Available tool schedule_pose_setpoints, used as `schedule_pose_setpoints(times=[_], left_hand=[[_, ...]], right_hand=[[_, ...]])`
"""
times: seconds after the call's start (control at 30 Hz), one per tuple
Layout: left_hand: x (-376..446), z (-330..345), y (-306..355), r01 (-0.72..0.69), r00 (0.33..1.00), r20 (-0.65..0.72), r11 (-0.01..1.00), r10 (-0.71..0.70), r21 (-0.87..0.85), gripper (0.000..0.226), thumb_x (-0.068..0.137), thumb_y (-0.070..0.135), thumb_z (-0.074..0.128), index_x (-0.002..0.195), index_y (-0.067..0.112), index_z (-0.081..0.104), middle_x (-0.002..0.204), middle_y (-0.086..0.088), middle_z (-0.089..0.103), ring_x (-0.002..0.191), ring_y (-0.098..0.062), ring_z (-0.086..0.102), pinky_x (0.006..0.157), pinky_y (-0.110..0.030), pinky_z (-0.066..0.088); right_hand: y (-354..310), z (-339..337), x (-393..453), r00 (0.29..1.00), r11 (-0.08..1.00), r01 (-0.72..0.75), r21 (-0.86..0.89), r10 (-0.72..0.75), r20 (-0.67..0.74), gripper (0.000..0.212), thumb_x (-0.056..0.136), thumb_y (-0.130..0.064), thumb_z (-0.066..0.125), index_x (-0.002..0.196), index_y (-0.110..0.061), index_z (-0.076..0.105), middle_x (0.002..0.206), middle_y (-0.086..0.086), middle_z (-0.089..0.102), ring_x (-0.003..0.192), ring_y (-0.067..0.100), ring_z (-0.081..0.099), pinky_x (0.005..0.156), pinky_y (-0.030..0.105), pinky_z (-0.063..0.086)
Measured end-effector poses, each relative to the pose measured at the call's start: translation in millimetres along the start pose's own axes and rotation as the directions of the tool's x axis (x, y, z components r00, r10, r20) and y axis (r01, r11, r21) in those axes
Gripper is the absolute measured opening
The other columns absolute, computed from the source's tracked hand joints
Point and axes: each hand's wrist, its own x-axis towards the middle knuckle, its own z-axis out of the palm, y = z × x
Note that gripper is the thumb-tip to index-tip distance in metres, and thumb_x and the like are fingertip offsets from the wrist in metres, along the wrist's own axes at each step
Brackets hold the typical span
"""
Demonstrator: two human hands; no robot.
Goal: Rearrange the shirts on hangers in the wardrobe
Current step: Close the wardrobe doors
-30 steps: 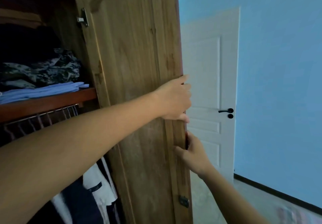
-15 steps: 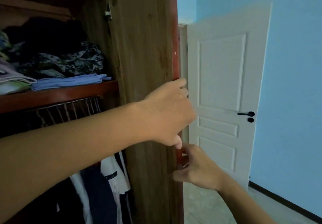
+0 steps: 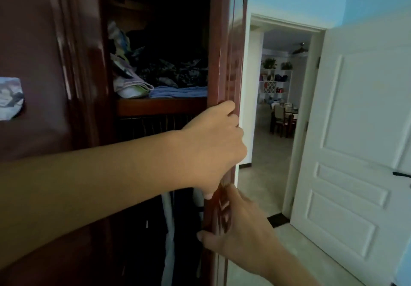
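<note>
Right hand: my right hand (image 3: 242,232) is reaching up from 5 o'clock, thumb on the inner side and fingers wrapping the outer face, grasping the edge of the wardrobe door (image 3: 224,68).
Left hand: my left hand (image 3: 213,148) is coming in from 9 o'clock on a long bare forearm, fingers curling round the same door edge just above the right hand, thumb pointing down at 6 o'clock.
Hanging shirts: dark and white shirts (image 3: 169,236) are hanging in the gap below my left forearm, at 6 o'clock of the shelf.
Shelf: folded clothes (image 3: 178,91) are lying on the wooden shelf (image 3: 160,105) at 12 o'clock of my left wrist.
Far: a white room door (image 3: 355,141) is standing open at 3 o'clock.
</note>
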Motion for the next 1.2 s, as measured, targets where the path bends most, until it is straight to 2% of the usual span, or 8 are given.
schedule_pose_setpoints(times=[0.1,0.33,0.53,0.63,0.7,0.8,1.07,1.2], left_hand=[[-21,27,-16,-0.020,1.000,-0.005,1.000,0.020,-0.005,0.069,0.062,0.073,0.071,0.103,0.018,0.067,0.106,0.000,0.057,0.099,-0.023,0.048,0.102,-0.044,0.028],[-59,88,-45,-0.029,0.993,-0.113,0.999,0.028,-0.014,0.080,0.055,0.076,0.072,0.101,0.011,0.068,0.103,-0.001,0.058,0.103,-0.025,0.051,0.112,-0.050,0.029],[-73,131,-57,0.040,0.998,-0.049,0.999,-0.040,0.016,0.085,0.061,0.070,0.073,0.119,0.009,0.063,0.121,-0.003,0.056,0.121,-0.028,0.047,0.119,-0.050,0.015],[-78,150,-61,0.081,0.996,-0.037,0.996,-0.079,0.038,0.087,0.064,0.066,0.074,0.127,0.008,0.059,0.128,-0.004,0.055,0.128,-0.030,0.043,0.119,-0.050,0.012],[-81,163,-64,0.101,0.994,-0.045,0.993,-0.099,0.055,0.088,0.062,0.061,0.078,0.130,0.007,0.058,0.130,-0.006,0.056,0.130,-0.031,0.042,0.119,-0.051,0.014],[-83,179,-69,0.117,0.991,-0.078,0.990,-0.111,0.082,0.090,0.058,0.053,0.084,0.129,0.004,0.060,0.131,-0.010,0.057,0.131,-0.034,0.043,0.117,-0.052,0.019],[-83,223,-78,0.203,0.978,-0.075,0.972,-0.195,0.115,0.086,0.064,0.041,0.086,0.135,0.004,0.054,0.142,-0.014,0.050,0.138,-0.034,0.039,0.116,-0.052,0.026],[-80,234,-83,0.233,0.969,-0.107,0.970,-0.225,0.070,0.093,0.054,0.043,0.091,0.133,0.008,0.057,0.142,-0.010,0.053,0.139,-0.032,0.039,0.116,-0.049,0.025]], right_hand=[[-19,27,15,0.999,1.000,0.012,-0.007,-0.012,-0.052,0.061,0.056,-0.075,0.064,0.093,-0.037,0.033,0.089,-0.018,0.045,0.075,0.005,0.052,0.067,0.031,0.052],[-55,81,55,0.990,0.998,-0.059,-0.020,0.056,-0.132,0.066,0.058,-0.078,0.056,0.096,-0.032,0.027,0.090,-0.015,0.041,0.073,0.009,0.053,0.063,0.033,0.050],[-75,120,91,0.966,0.977,-0.096,-0.192,0.045,-0.255,0.069,0.060,-0.076,0.055,0.101,-0.026,0.031,0.085,-0.012,0.041,0.059,0.012,0.039,0.044,0.022,0.015],[-81,134,108,0.960,0.966,-0.109,-0.235,0.041,-0.277,0.069,0.062,-0.076,0.058,0.100,-0.023,0.034,0.082,-0.010,0.042,0.053,0.014,0.041,0.043,0.025,0.023],[-84,142,119,0.960,0.956,-0.125,-0.264,0.049,-0.276,0.072,0.064,-0.076,0.060,0.104,-0.021,0.037,0.083,-0.009,0.042,0.056,0.016,0.052,0.046,0.026,0.027],[-88,152,136,0.960,0.949,-0.145,-0.279,0.068,-0.271,0.078,0.065,-0.076,0.061,0.113,-0.019,0.038,0.087,-0.007,0.041,0.065,0.017,0.062,0.047,0.028,0.024],[-86,172,176,0.968,0.938,-0.104,-0.331,0.019,-0.250,0.078,0.073,-0.078,0.062,0.116,-0.016,0.041,0.096,-0.002,0.057,0.078,0.018,0.064,0.055,0.028,0.035],[-78,171,185,0.978,0.945,-0.071,-0.319,0.003,-0.210,0.080,0.070,-0.082,0.059,0.114,-0.017,0.041,0.099,-0.002,0.058,0.083,0.018,0.064,0.059,0.028,0.038]])
